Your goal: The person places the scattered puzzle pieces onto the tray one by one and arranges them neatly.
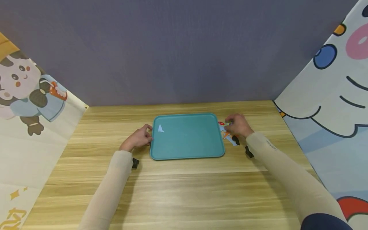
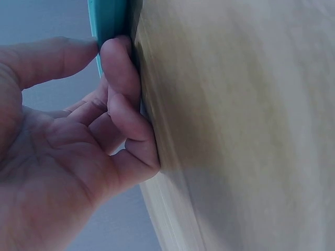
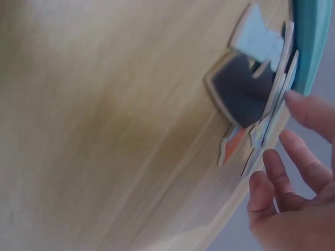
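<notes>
A teal tray (image 1: 188, 140) lies flat on the wooden table, one small pale-blue puzzle piece (image 1: 160, 128) near its upper left corner. At the tray's left rim, my left hand (image 1: 138, 138) pinches the edge between thumb and curled fingers. My right hand (image 1: 237, 125) hovers over loose puzzle pieces (image 1: 229, 139) just outside the right rim, its fingers loosely bent and apart. In the right wrist view, a dark piece (image 3: 238, 86), a pale-blue piece (image 3: 254, 36) and an orange-marked piece (image 3: 232, 145) overlap beside the tray; no piece shows between the fingers.
Wooden table surface (image 1: 184, 191) extends around the tray. A plain grey panel (image 1: 178, 57) stands behind it. Cartoon-printed panels rise at the left (image 1: 31, 143) and right (image 1: 325, 105). Dark wrist-worn items (image 1: 135, 163) show below both sleeves.
</notes>
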`<state>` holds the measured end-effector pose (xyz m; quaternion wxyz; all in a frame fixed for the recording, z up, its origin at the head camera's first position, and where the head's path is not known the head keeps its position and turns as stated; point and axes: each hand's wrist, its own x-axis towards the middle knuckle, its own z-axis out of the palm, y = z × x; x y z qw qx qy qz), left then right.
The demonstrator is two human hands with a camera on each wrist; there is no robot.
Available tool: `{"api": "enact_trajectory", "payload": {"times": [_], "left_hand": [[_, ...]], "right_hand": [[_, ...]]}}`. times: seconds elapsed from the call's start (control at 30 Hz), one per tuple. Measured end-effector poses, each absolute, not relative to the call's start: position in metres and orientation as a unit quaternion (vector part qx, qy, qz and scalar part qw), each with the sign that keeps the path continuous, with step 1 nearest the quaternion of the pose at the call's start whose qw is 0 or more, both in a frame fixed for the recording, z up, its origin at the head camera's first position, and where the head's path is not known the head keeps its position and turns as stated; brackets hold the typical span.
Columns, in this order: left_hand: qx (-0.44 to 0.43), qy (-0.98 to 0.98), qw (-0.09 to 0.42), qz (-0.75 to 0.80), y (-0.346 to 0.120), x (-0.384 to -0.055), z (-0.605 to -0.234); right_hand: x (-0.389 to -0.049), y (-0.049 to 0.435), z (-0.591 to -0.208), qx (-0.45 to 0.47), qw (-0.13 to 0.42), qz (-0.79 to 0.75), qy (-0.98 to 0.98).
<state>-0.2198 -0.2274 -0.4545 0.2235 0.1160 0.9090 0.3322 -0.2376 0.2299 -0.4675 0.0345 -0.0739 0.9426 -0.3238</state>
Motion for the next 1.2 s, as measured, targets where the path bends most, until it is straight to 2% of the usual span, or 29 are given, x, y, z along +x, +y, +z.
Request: {"api": "enact_trajectory", "payload": {"times": [0.23,0.4,0.67,1.2], "left_hand": [[0.115,0.910,0.222,0.330,-0.227,-0.221,-0.457],[0.117,0.911,0.221,0.327,-0.227,-0.221,-0.458],[0.112,0.910,0.225,0.331,-0.227,-0.222,-0.458],[0.110,0.910,0.226,0.330,-0.226,-0.220,-0.456]], "right_hand": [[-0.237,0.229,-0.470,-0.080,0.070,-0.326,0.939],[-0.238,0.231,-0.473,-0.062,0.066,-0.329,0.940],[-0.240,0.231,-0.469,-0.055,0.029,-0.308,0.949],[-0.235,0.221,-0.466,-0.020,0.052,-0.252,0.966]]}}
